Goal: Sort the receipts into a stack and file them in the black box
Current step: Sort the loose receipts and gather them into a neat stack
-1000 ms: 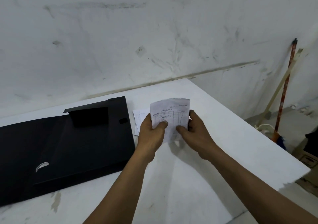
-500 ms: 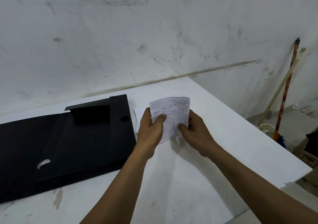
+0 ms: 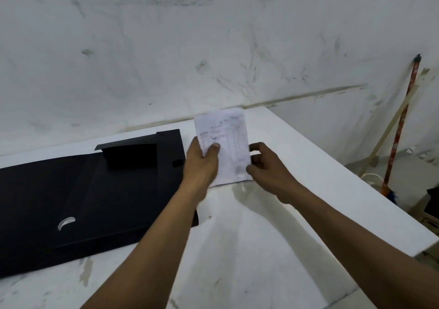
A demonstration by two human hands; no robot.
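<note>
Left hand (image 3: 202,163) is pinching the receipts (image 3: 225,147) at their left edge, thumb on the printed face, fingers behind. Right hand (image 3: 266,166) is curling around the right edge, thumb and fingers apart, touching the paper at most lightly; can't tell if it's actually clamping. Receipts are standing near upright, bottom edge at or just above the surface (image 3: 249,249), right beside the box (image 3: 107,190), which is lying open and flat to the left.

Risks from here:
- Stack is effectively hanging off one pinch. Thin sheets, so inner ones are likely fanning or sliding out if the left grip is easing before the right one closes.
- Can't tell how many sheets there are, or whether the edges are squared; filing now is probably putting a skewed stack in.
- Box flap (image 3: 128,153) is standing up; paper is likely catching on it going in.
- Surface edge is close on the right; a dropped sheet could be going over it.
</note>
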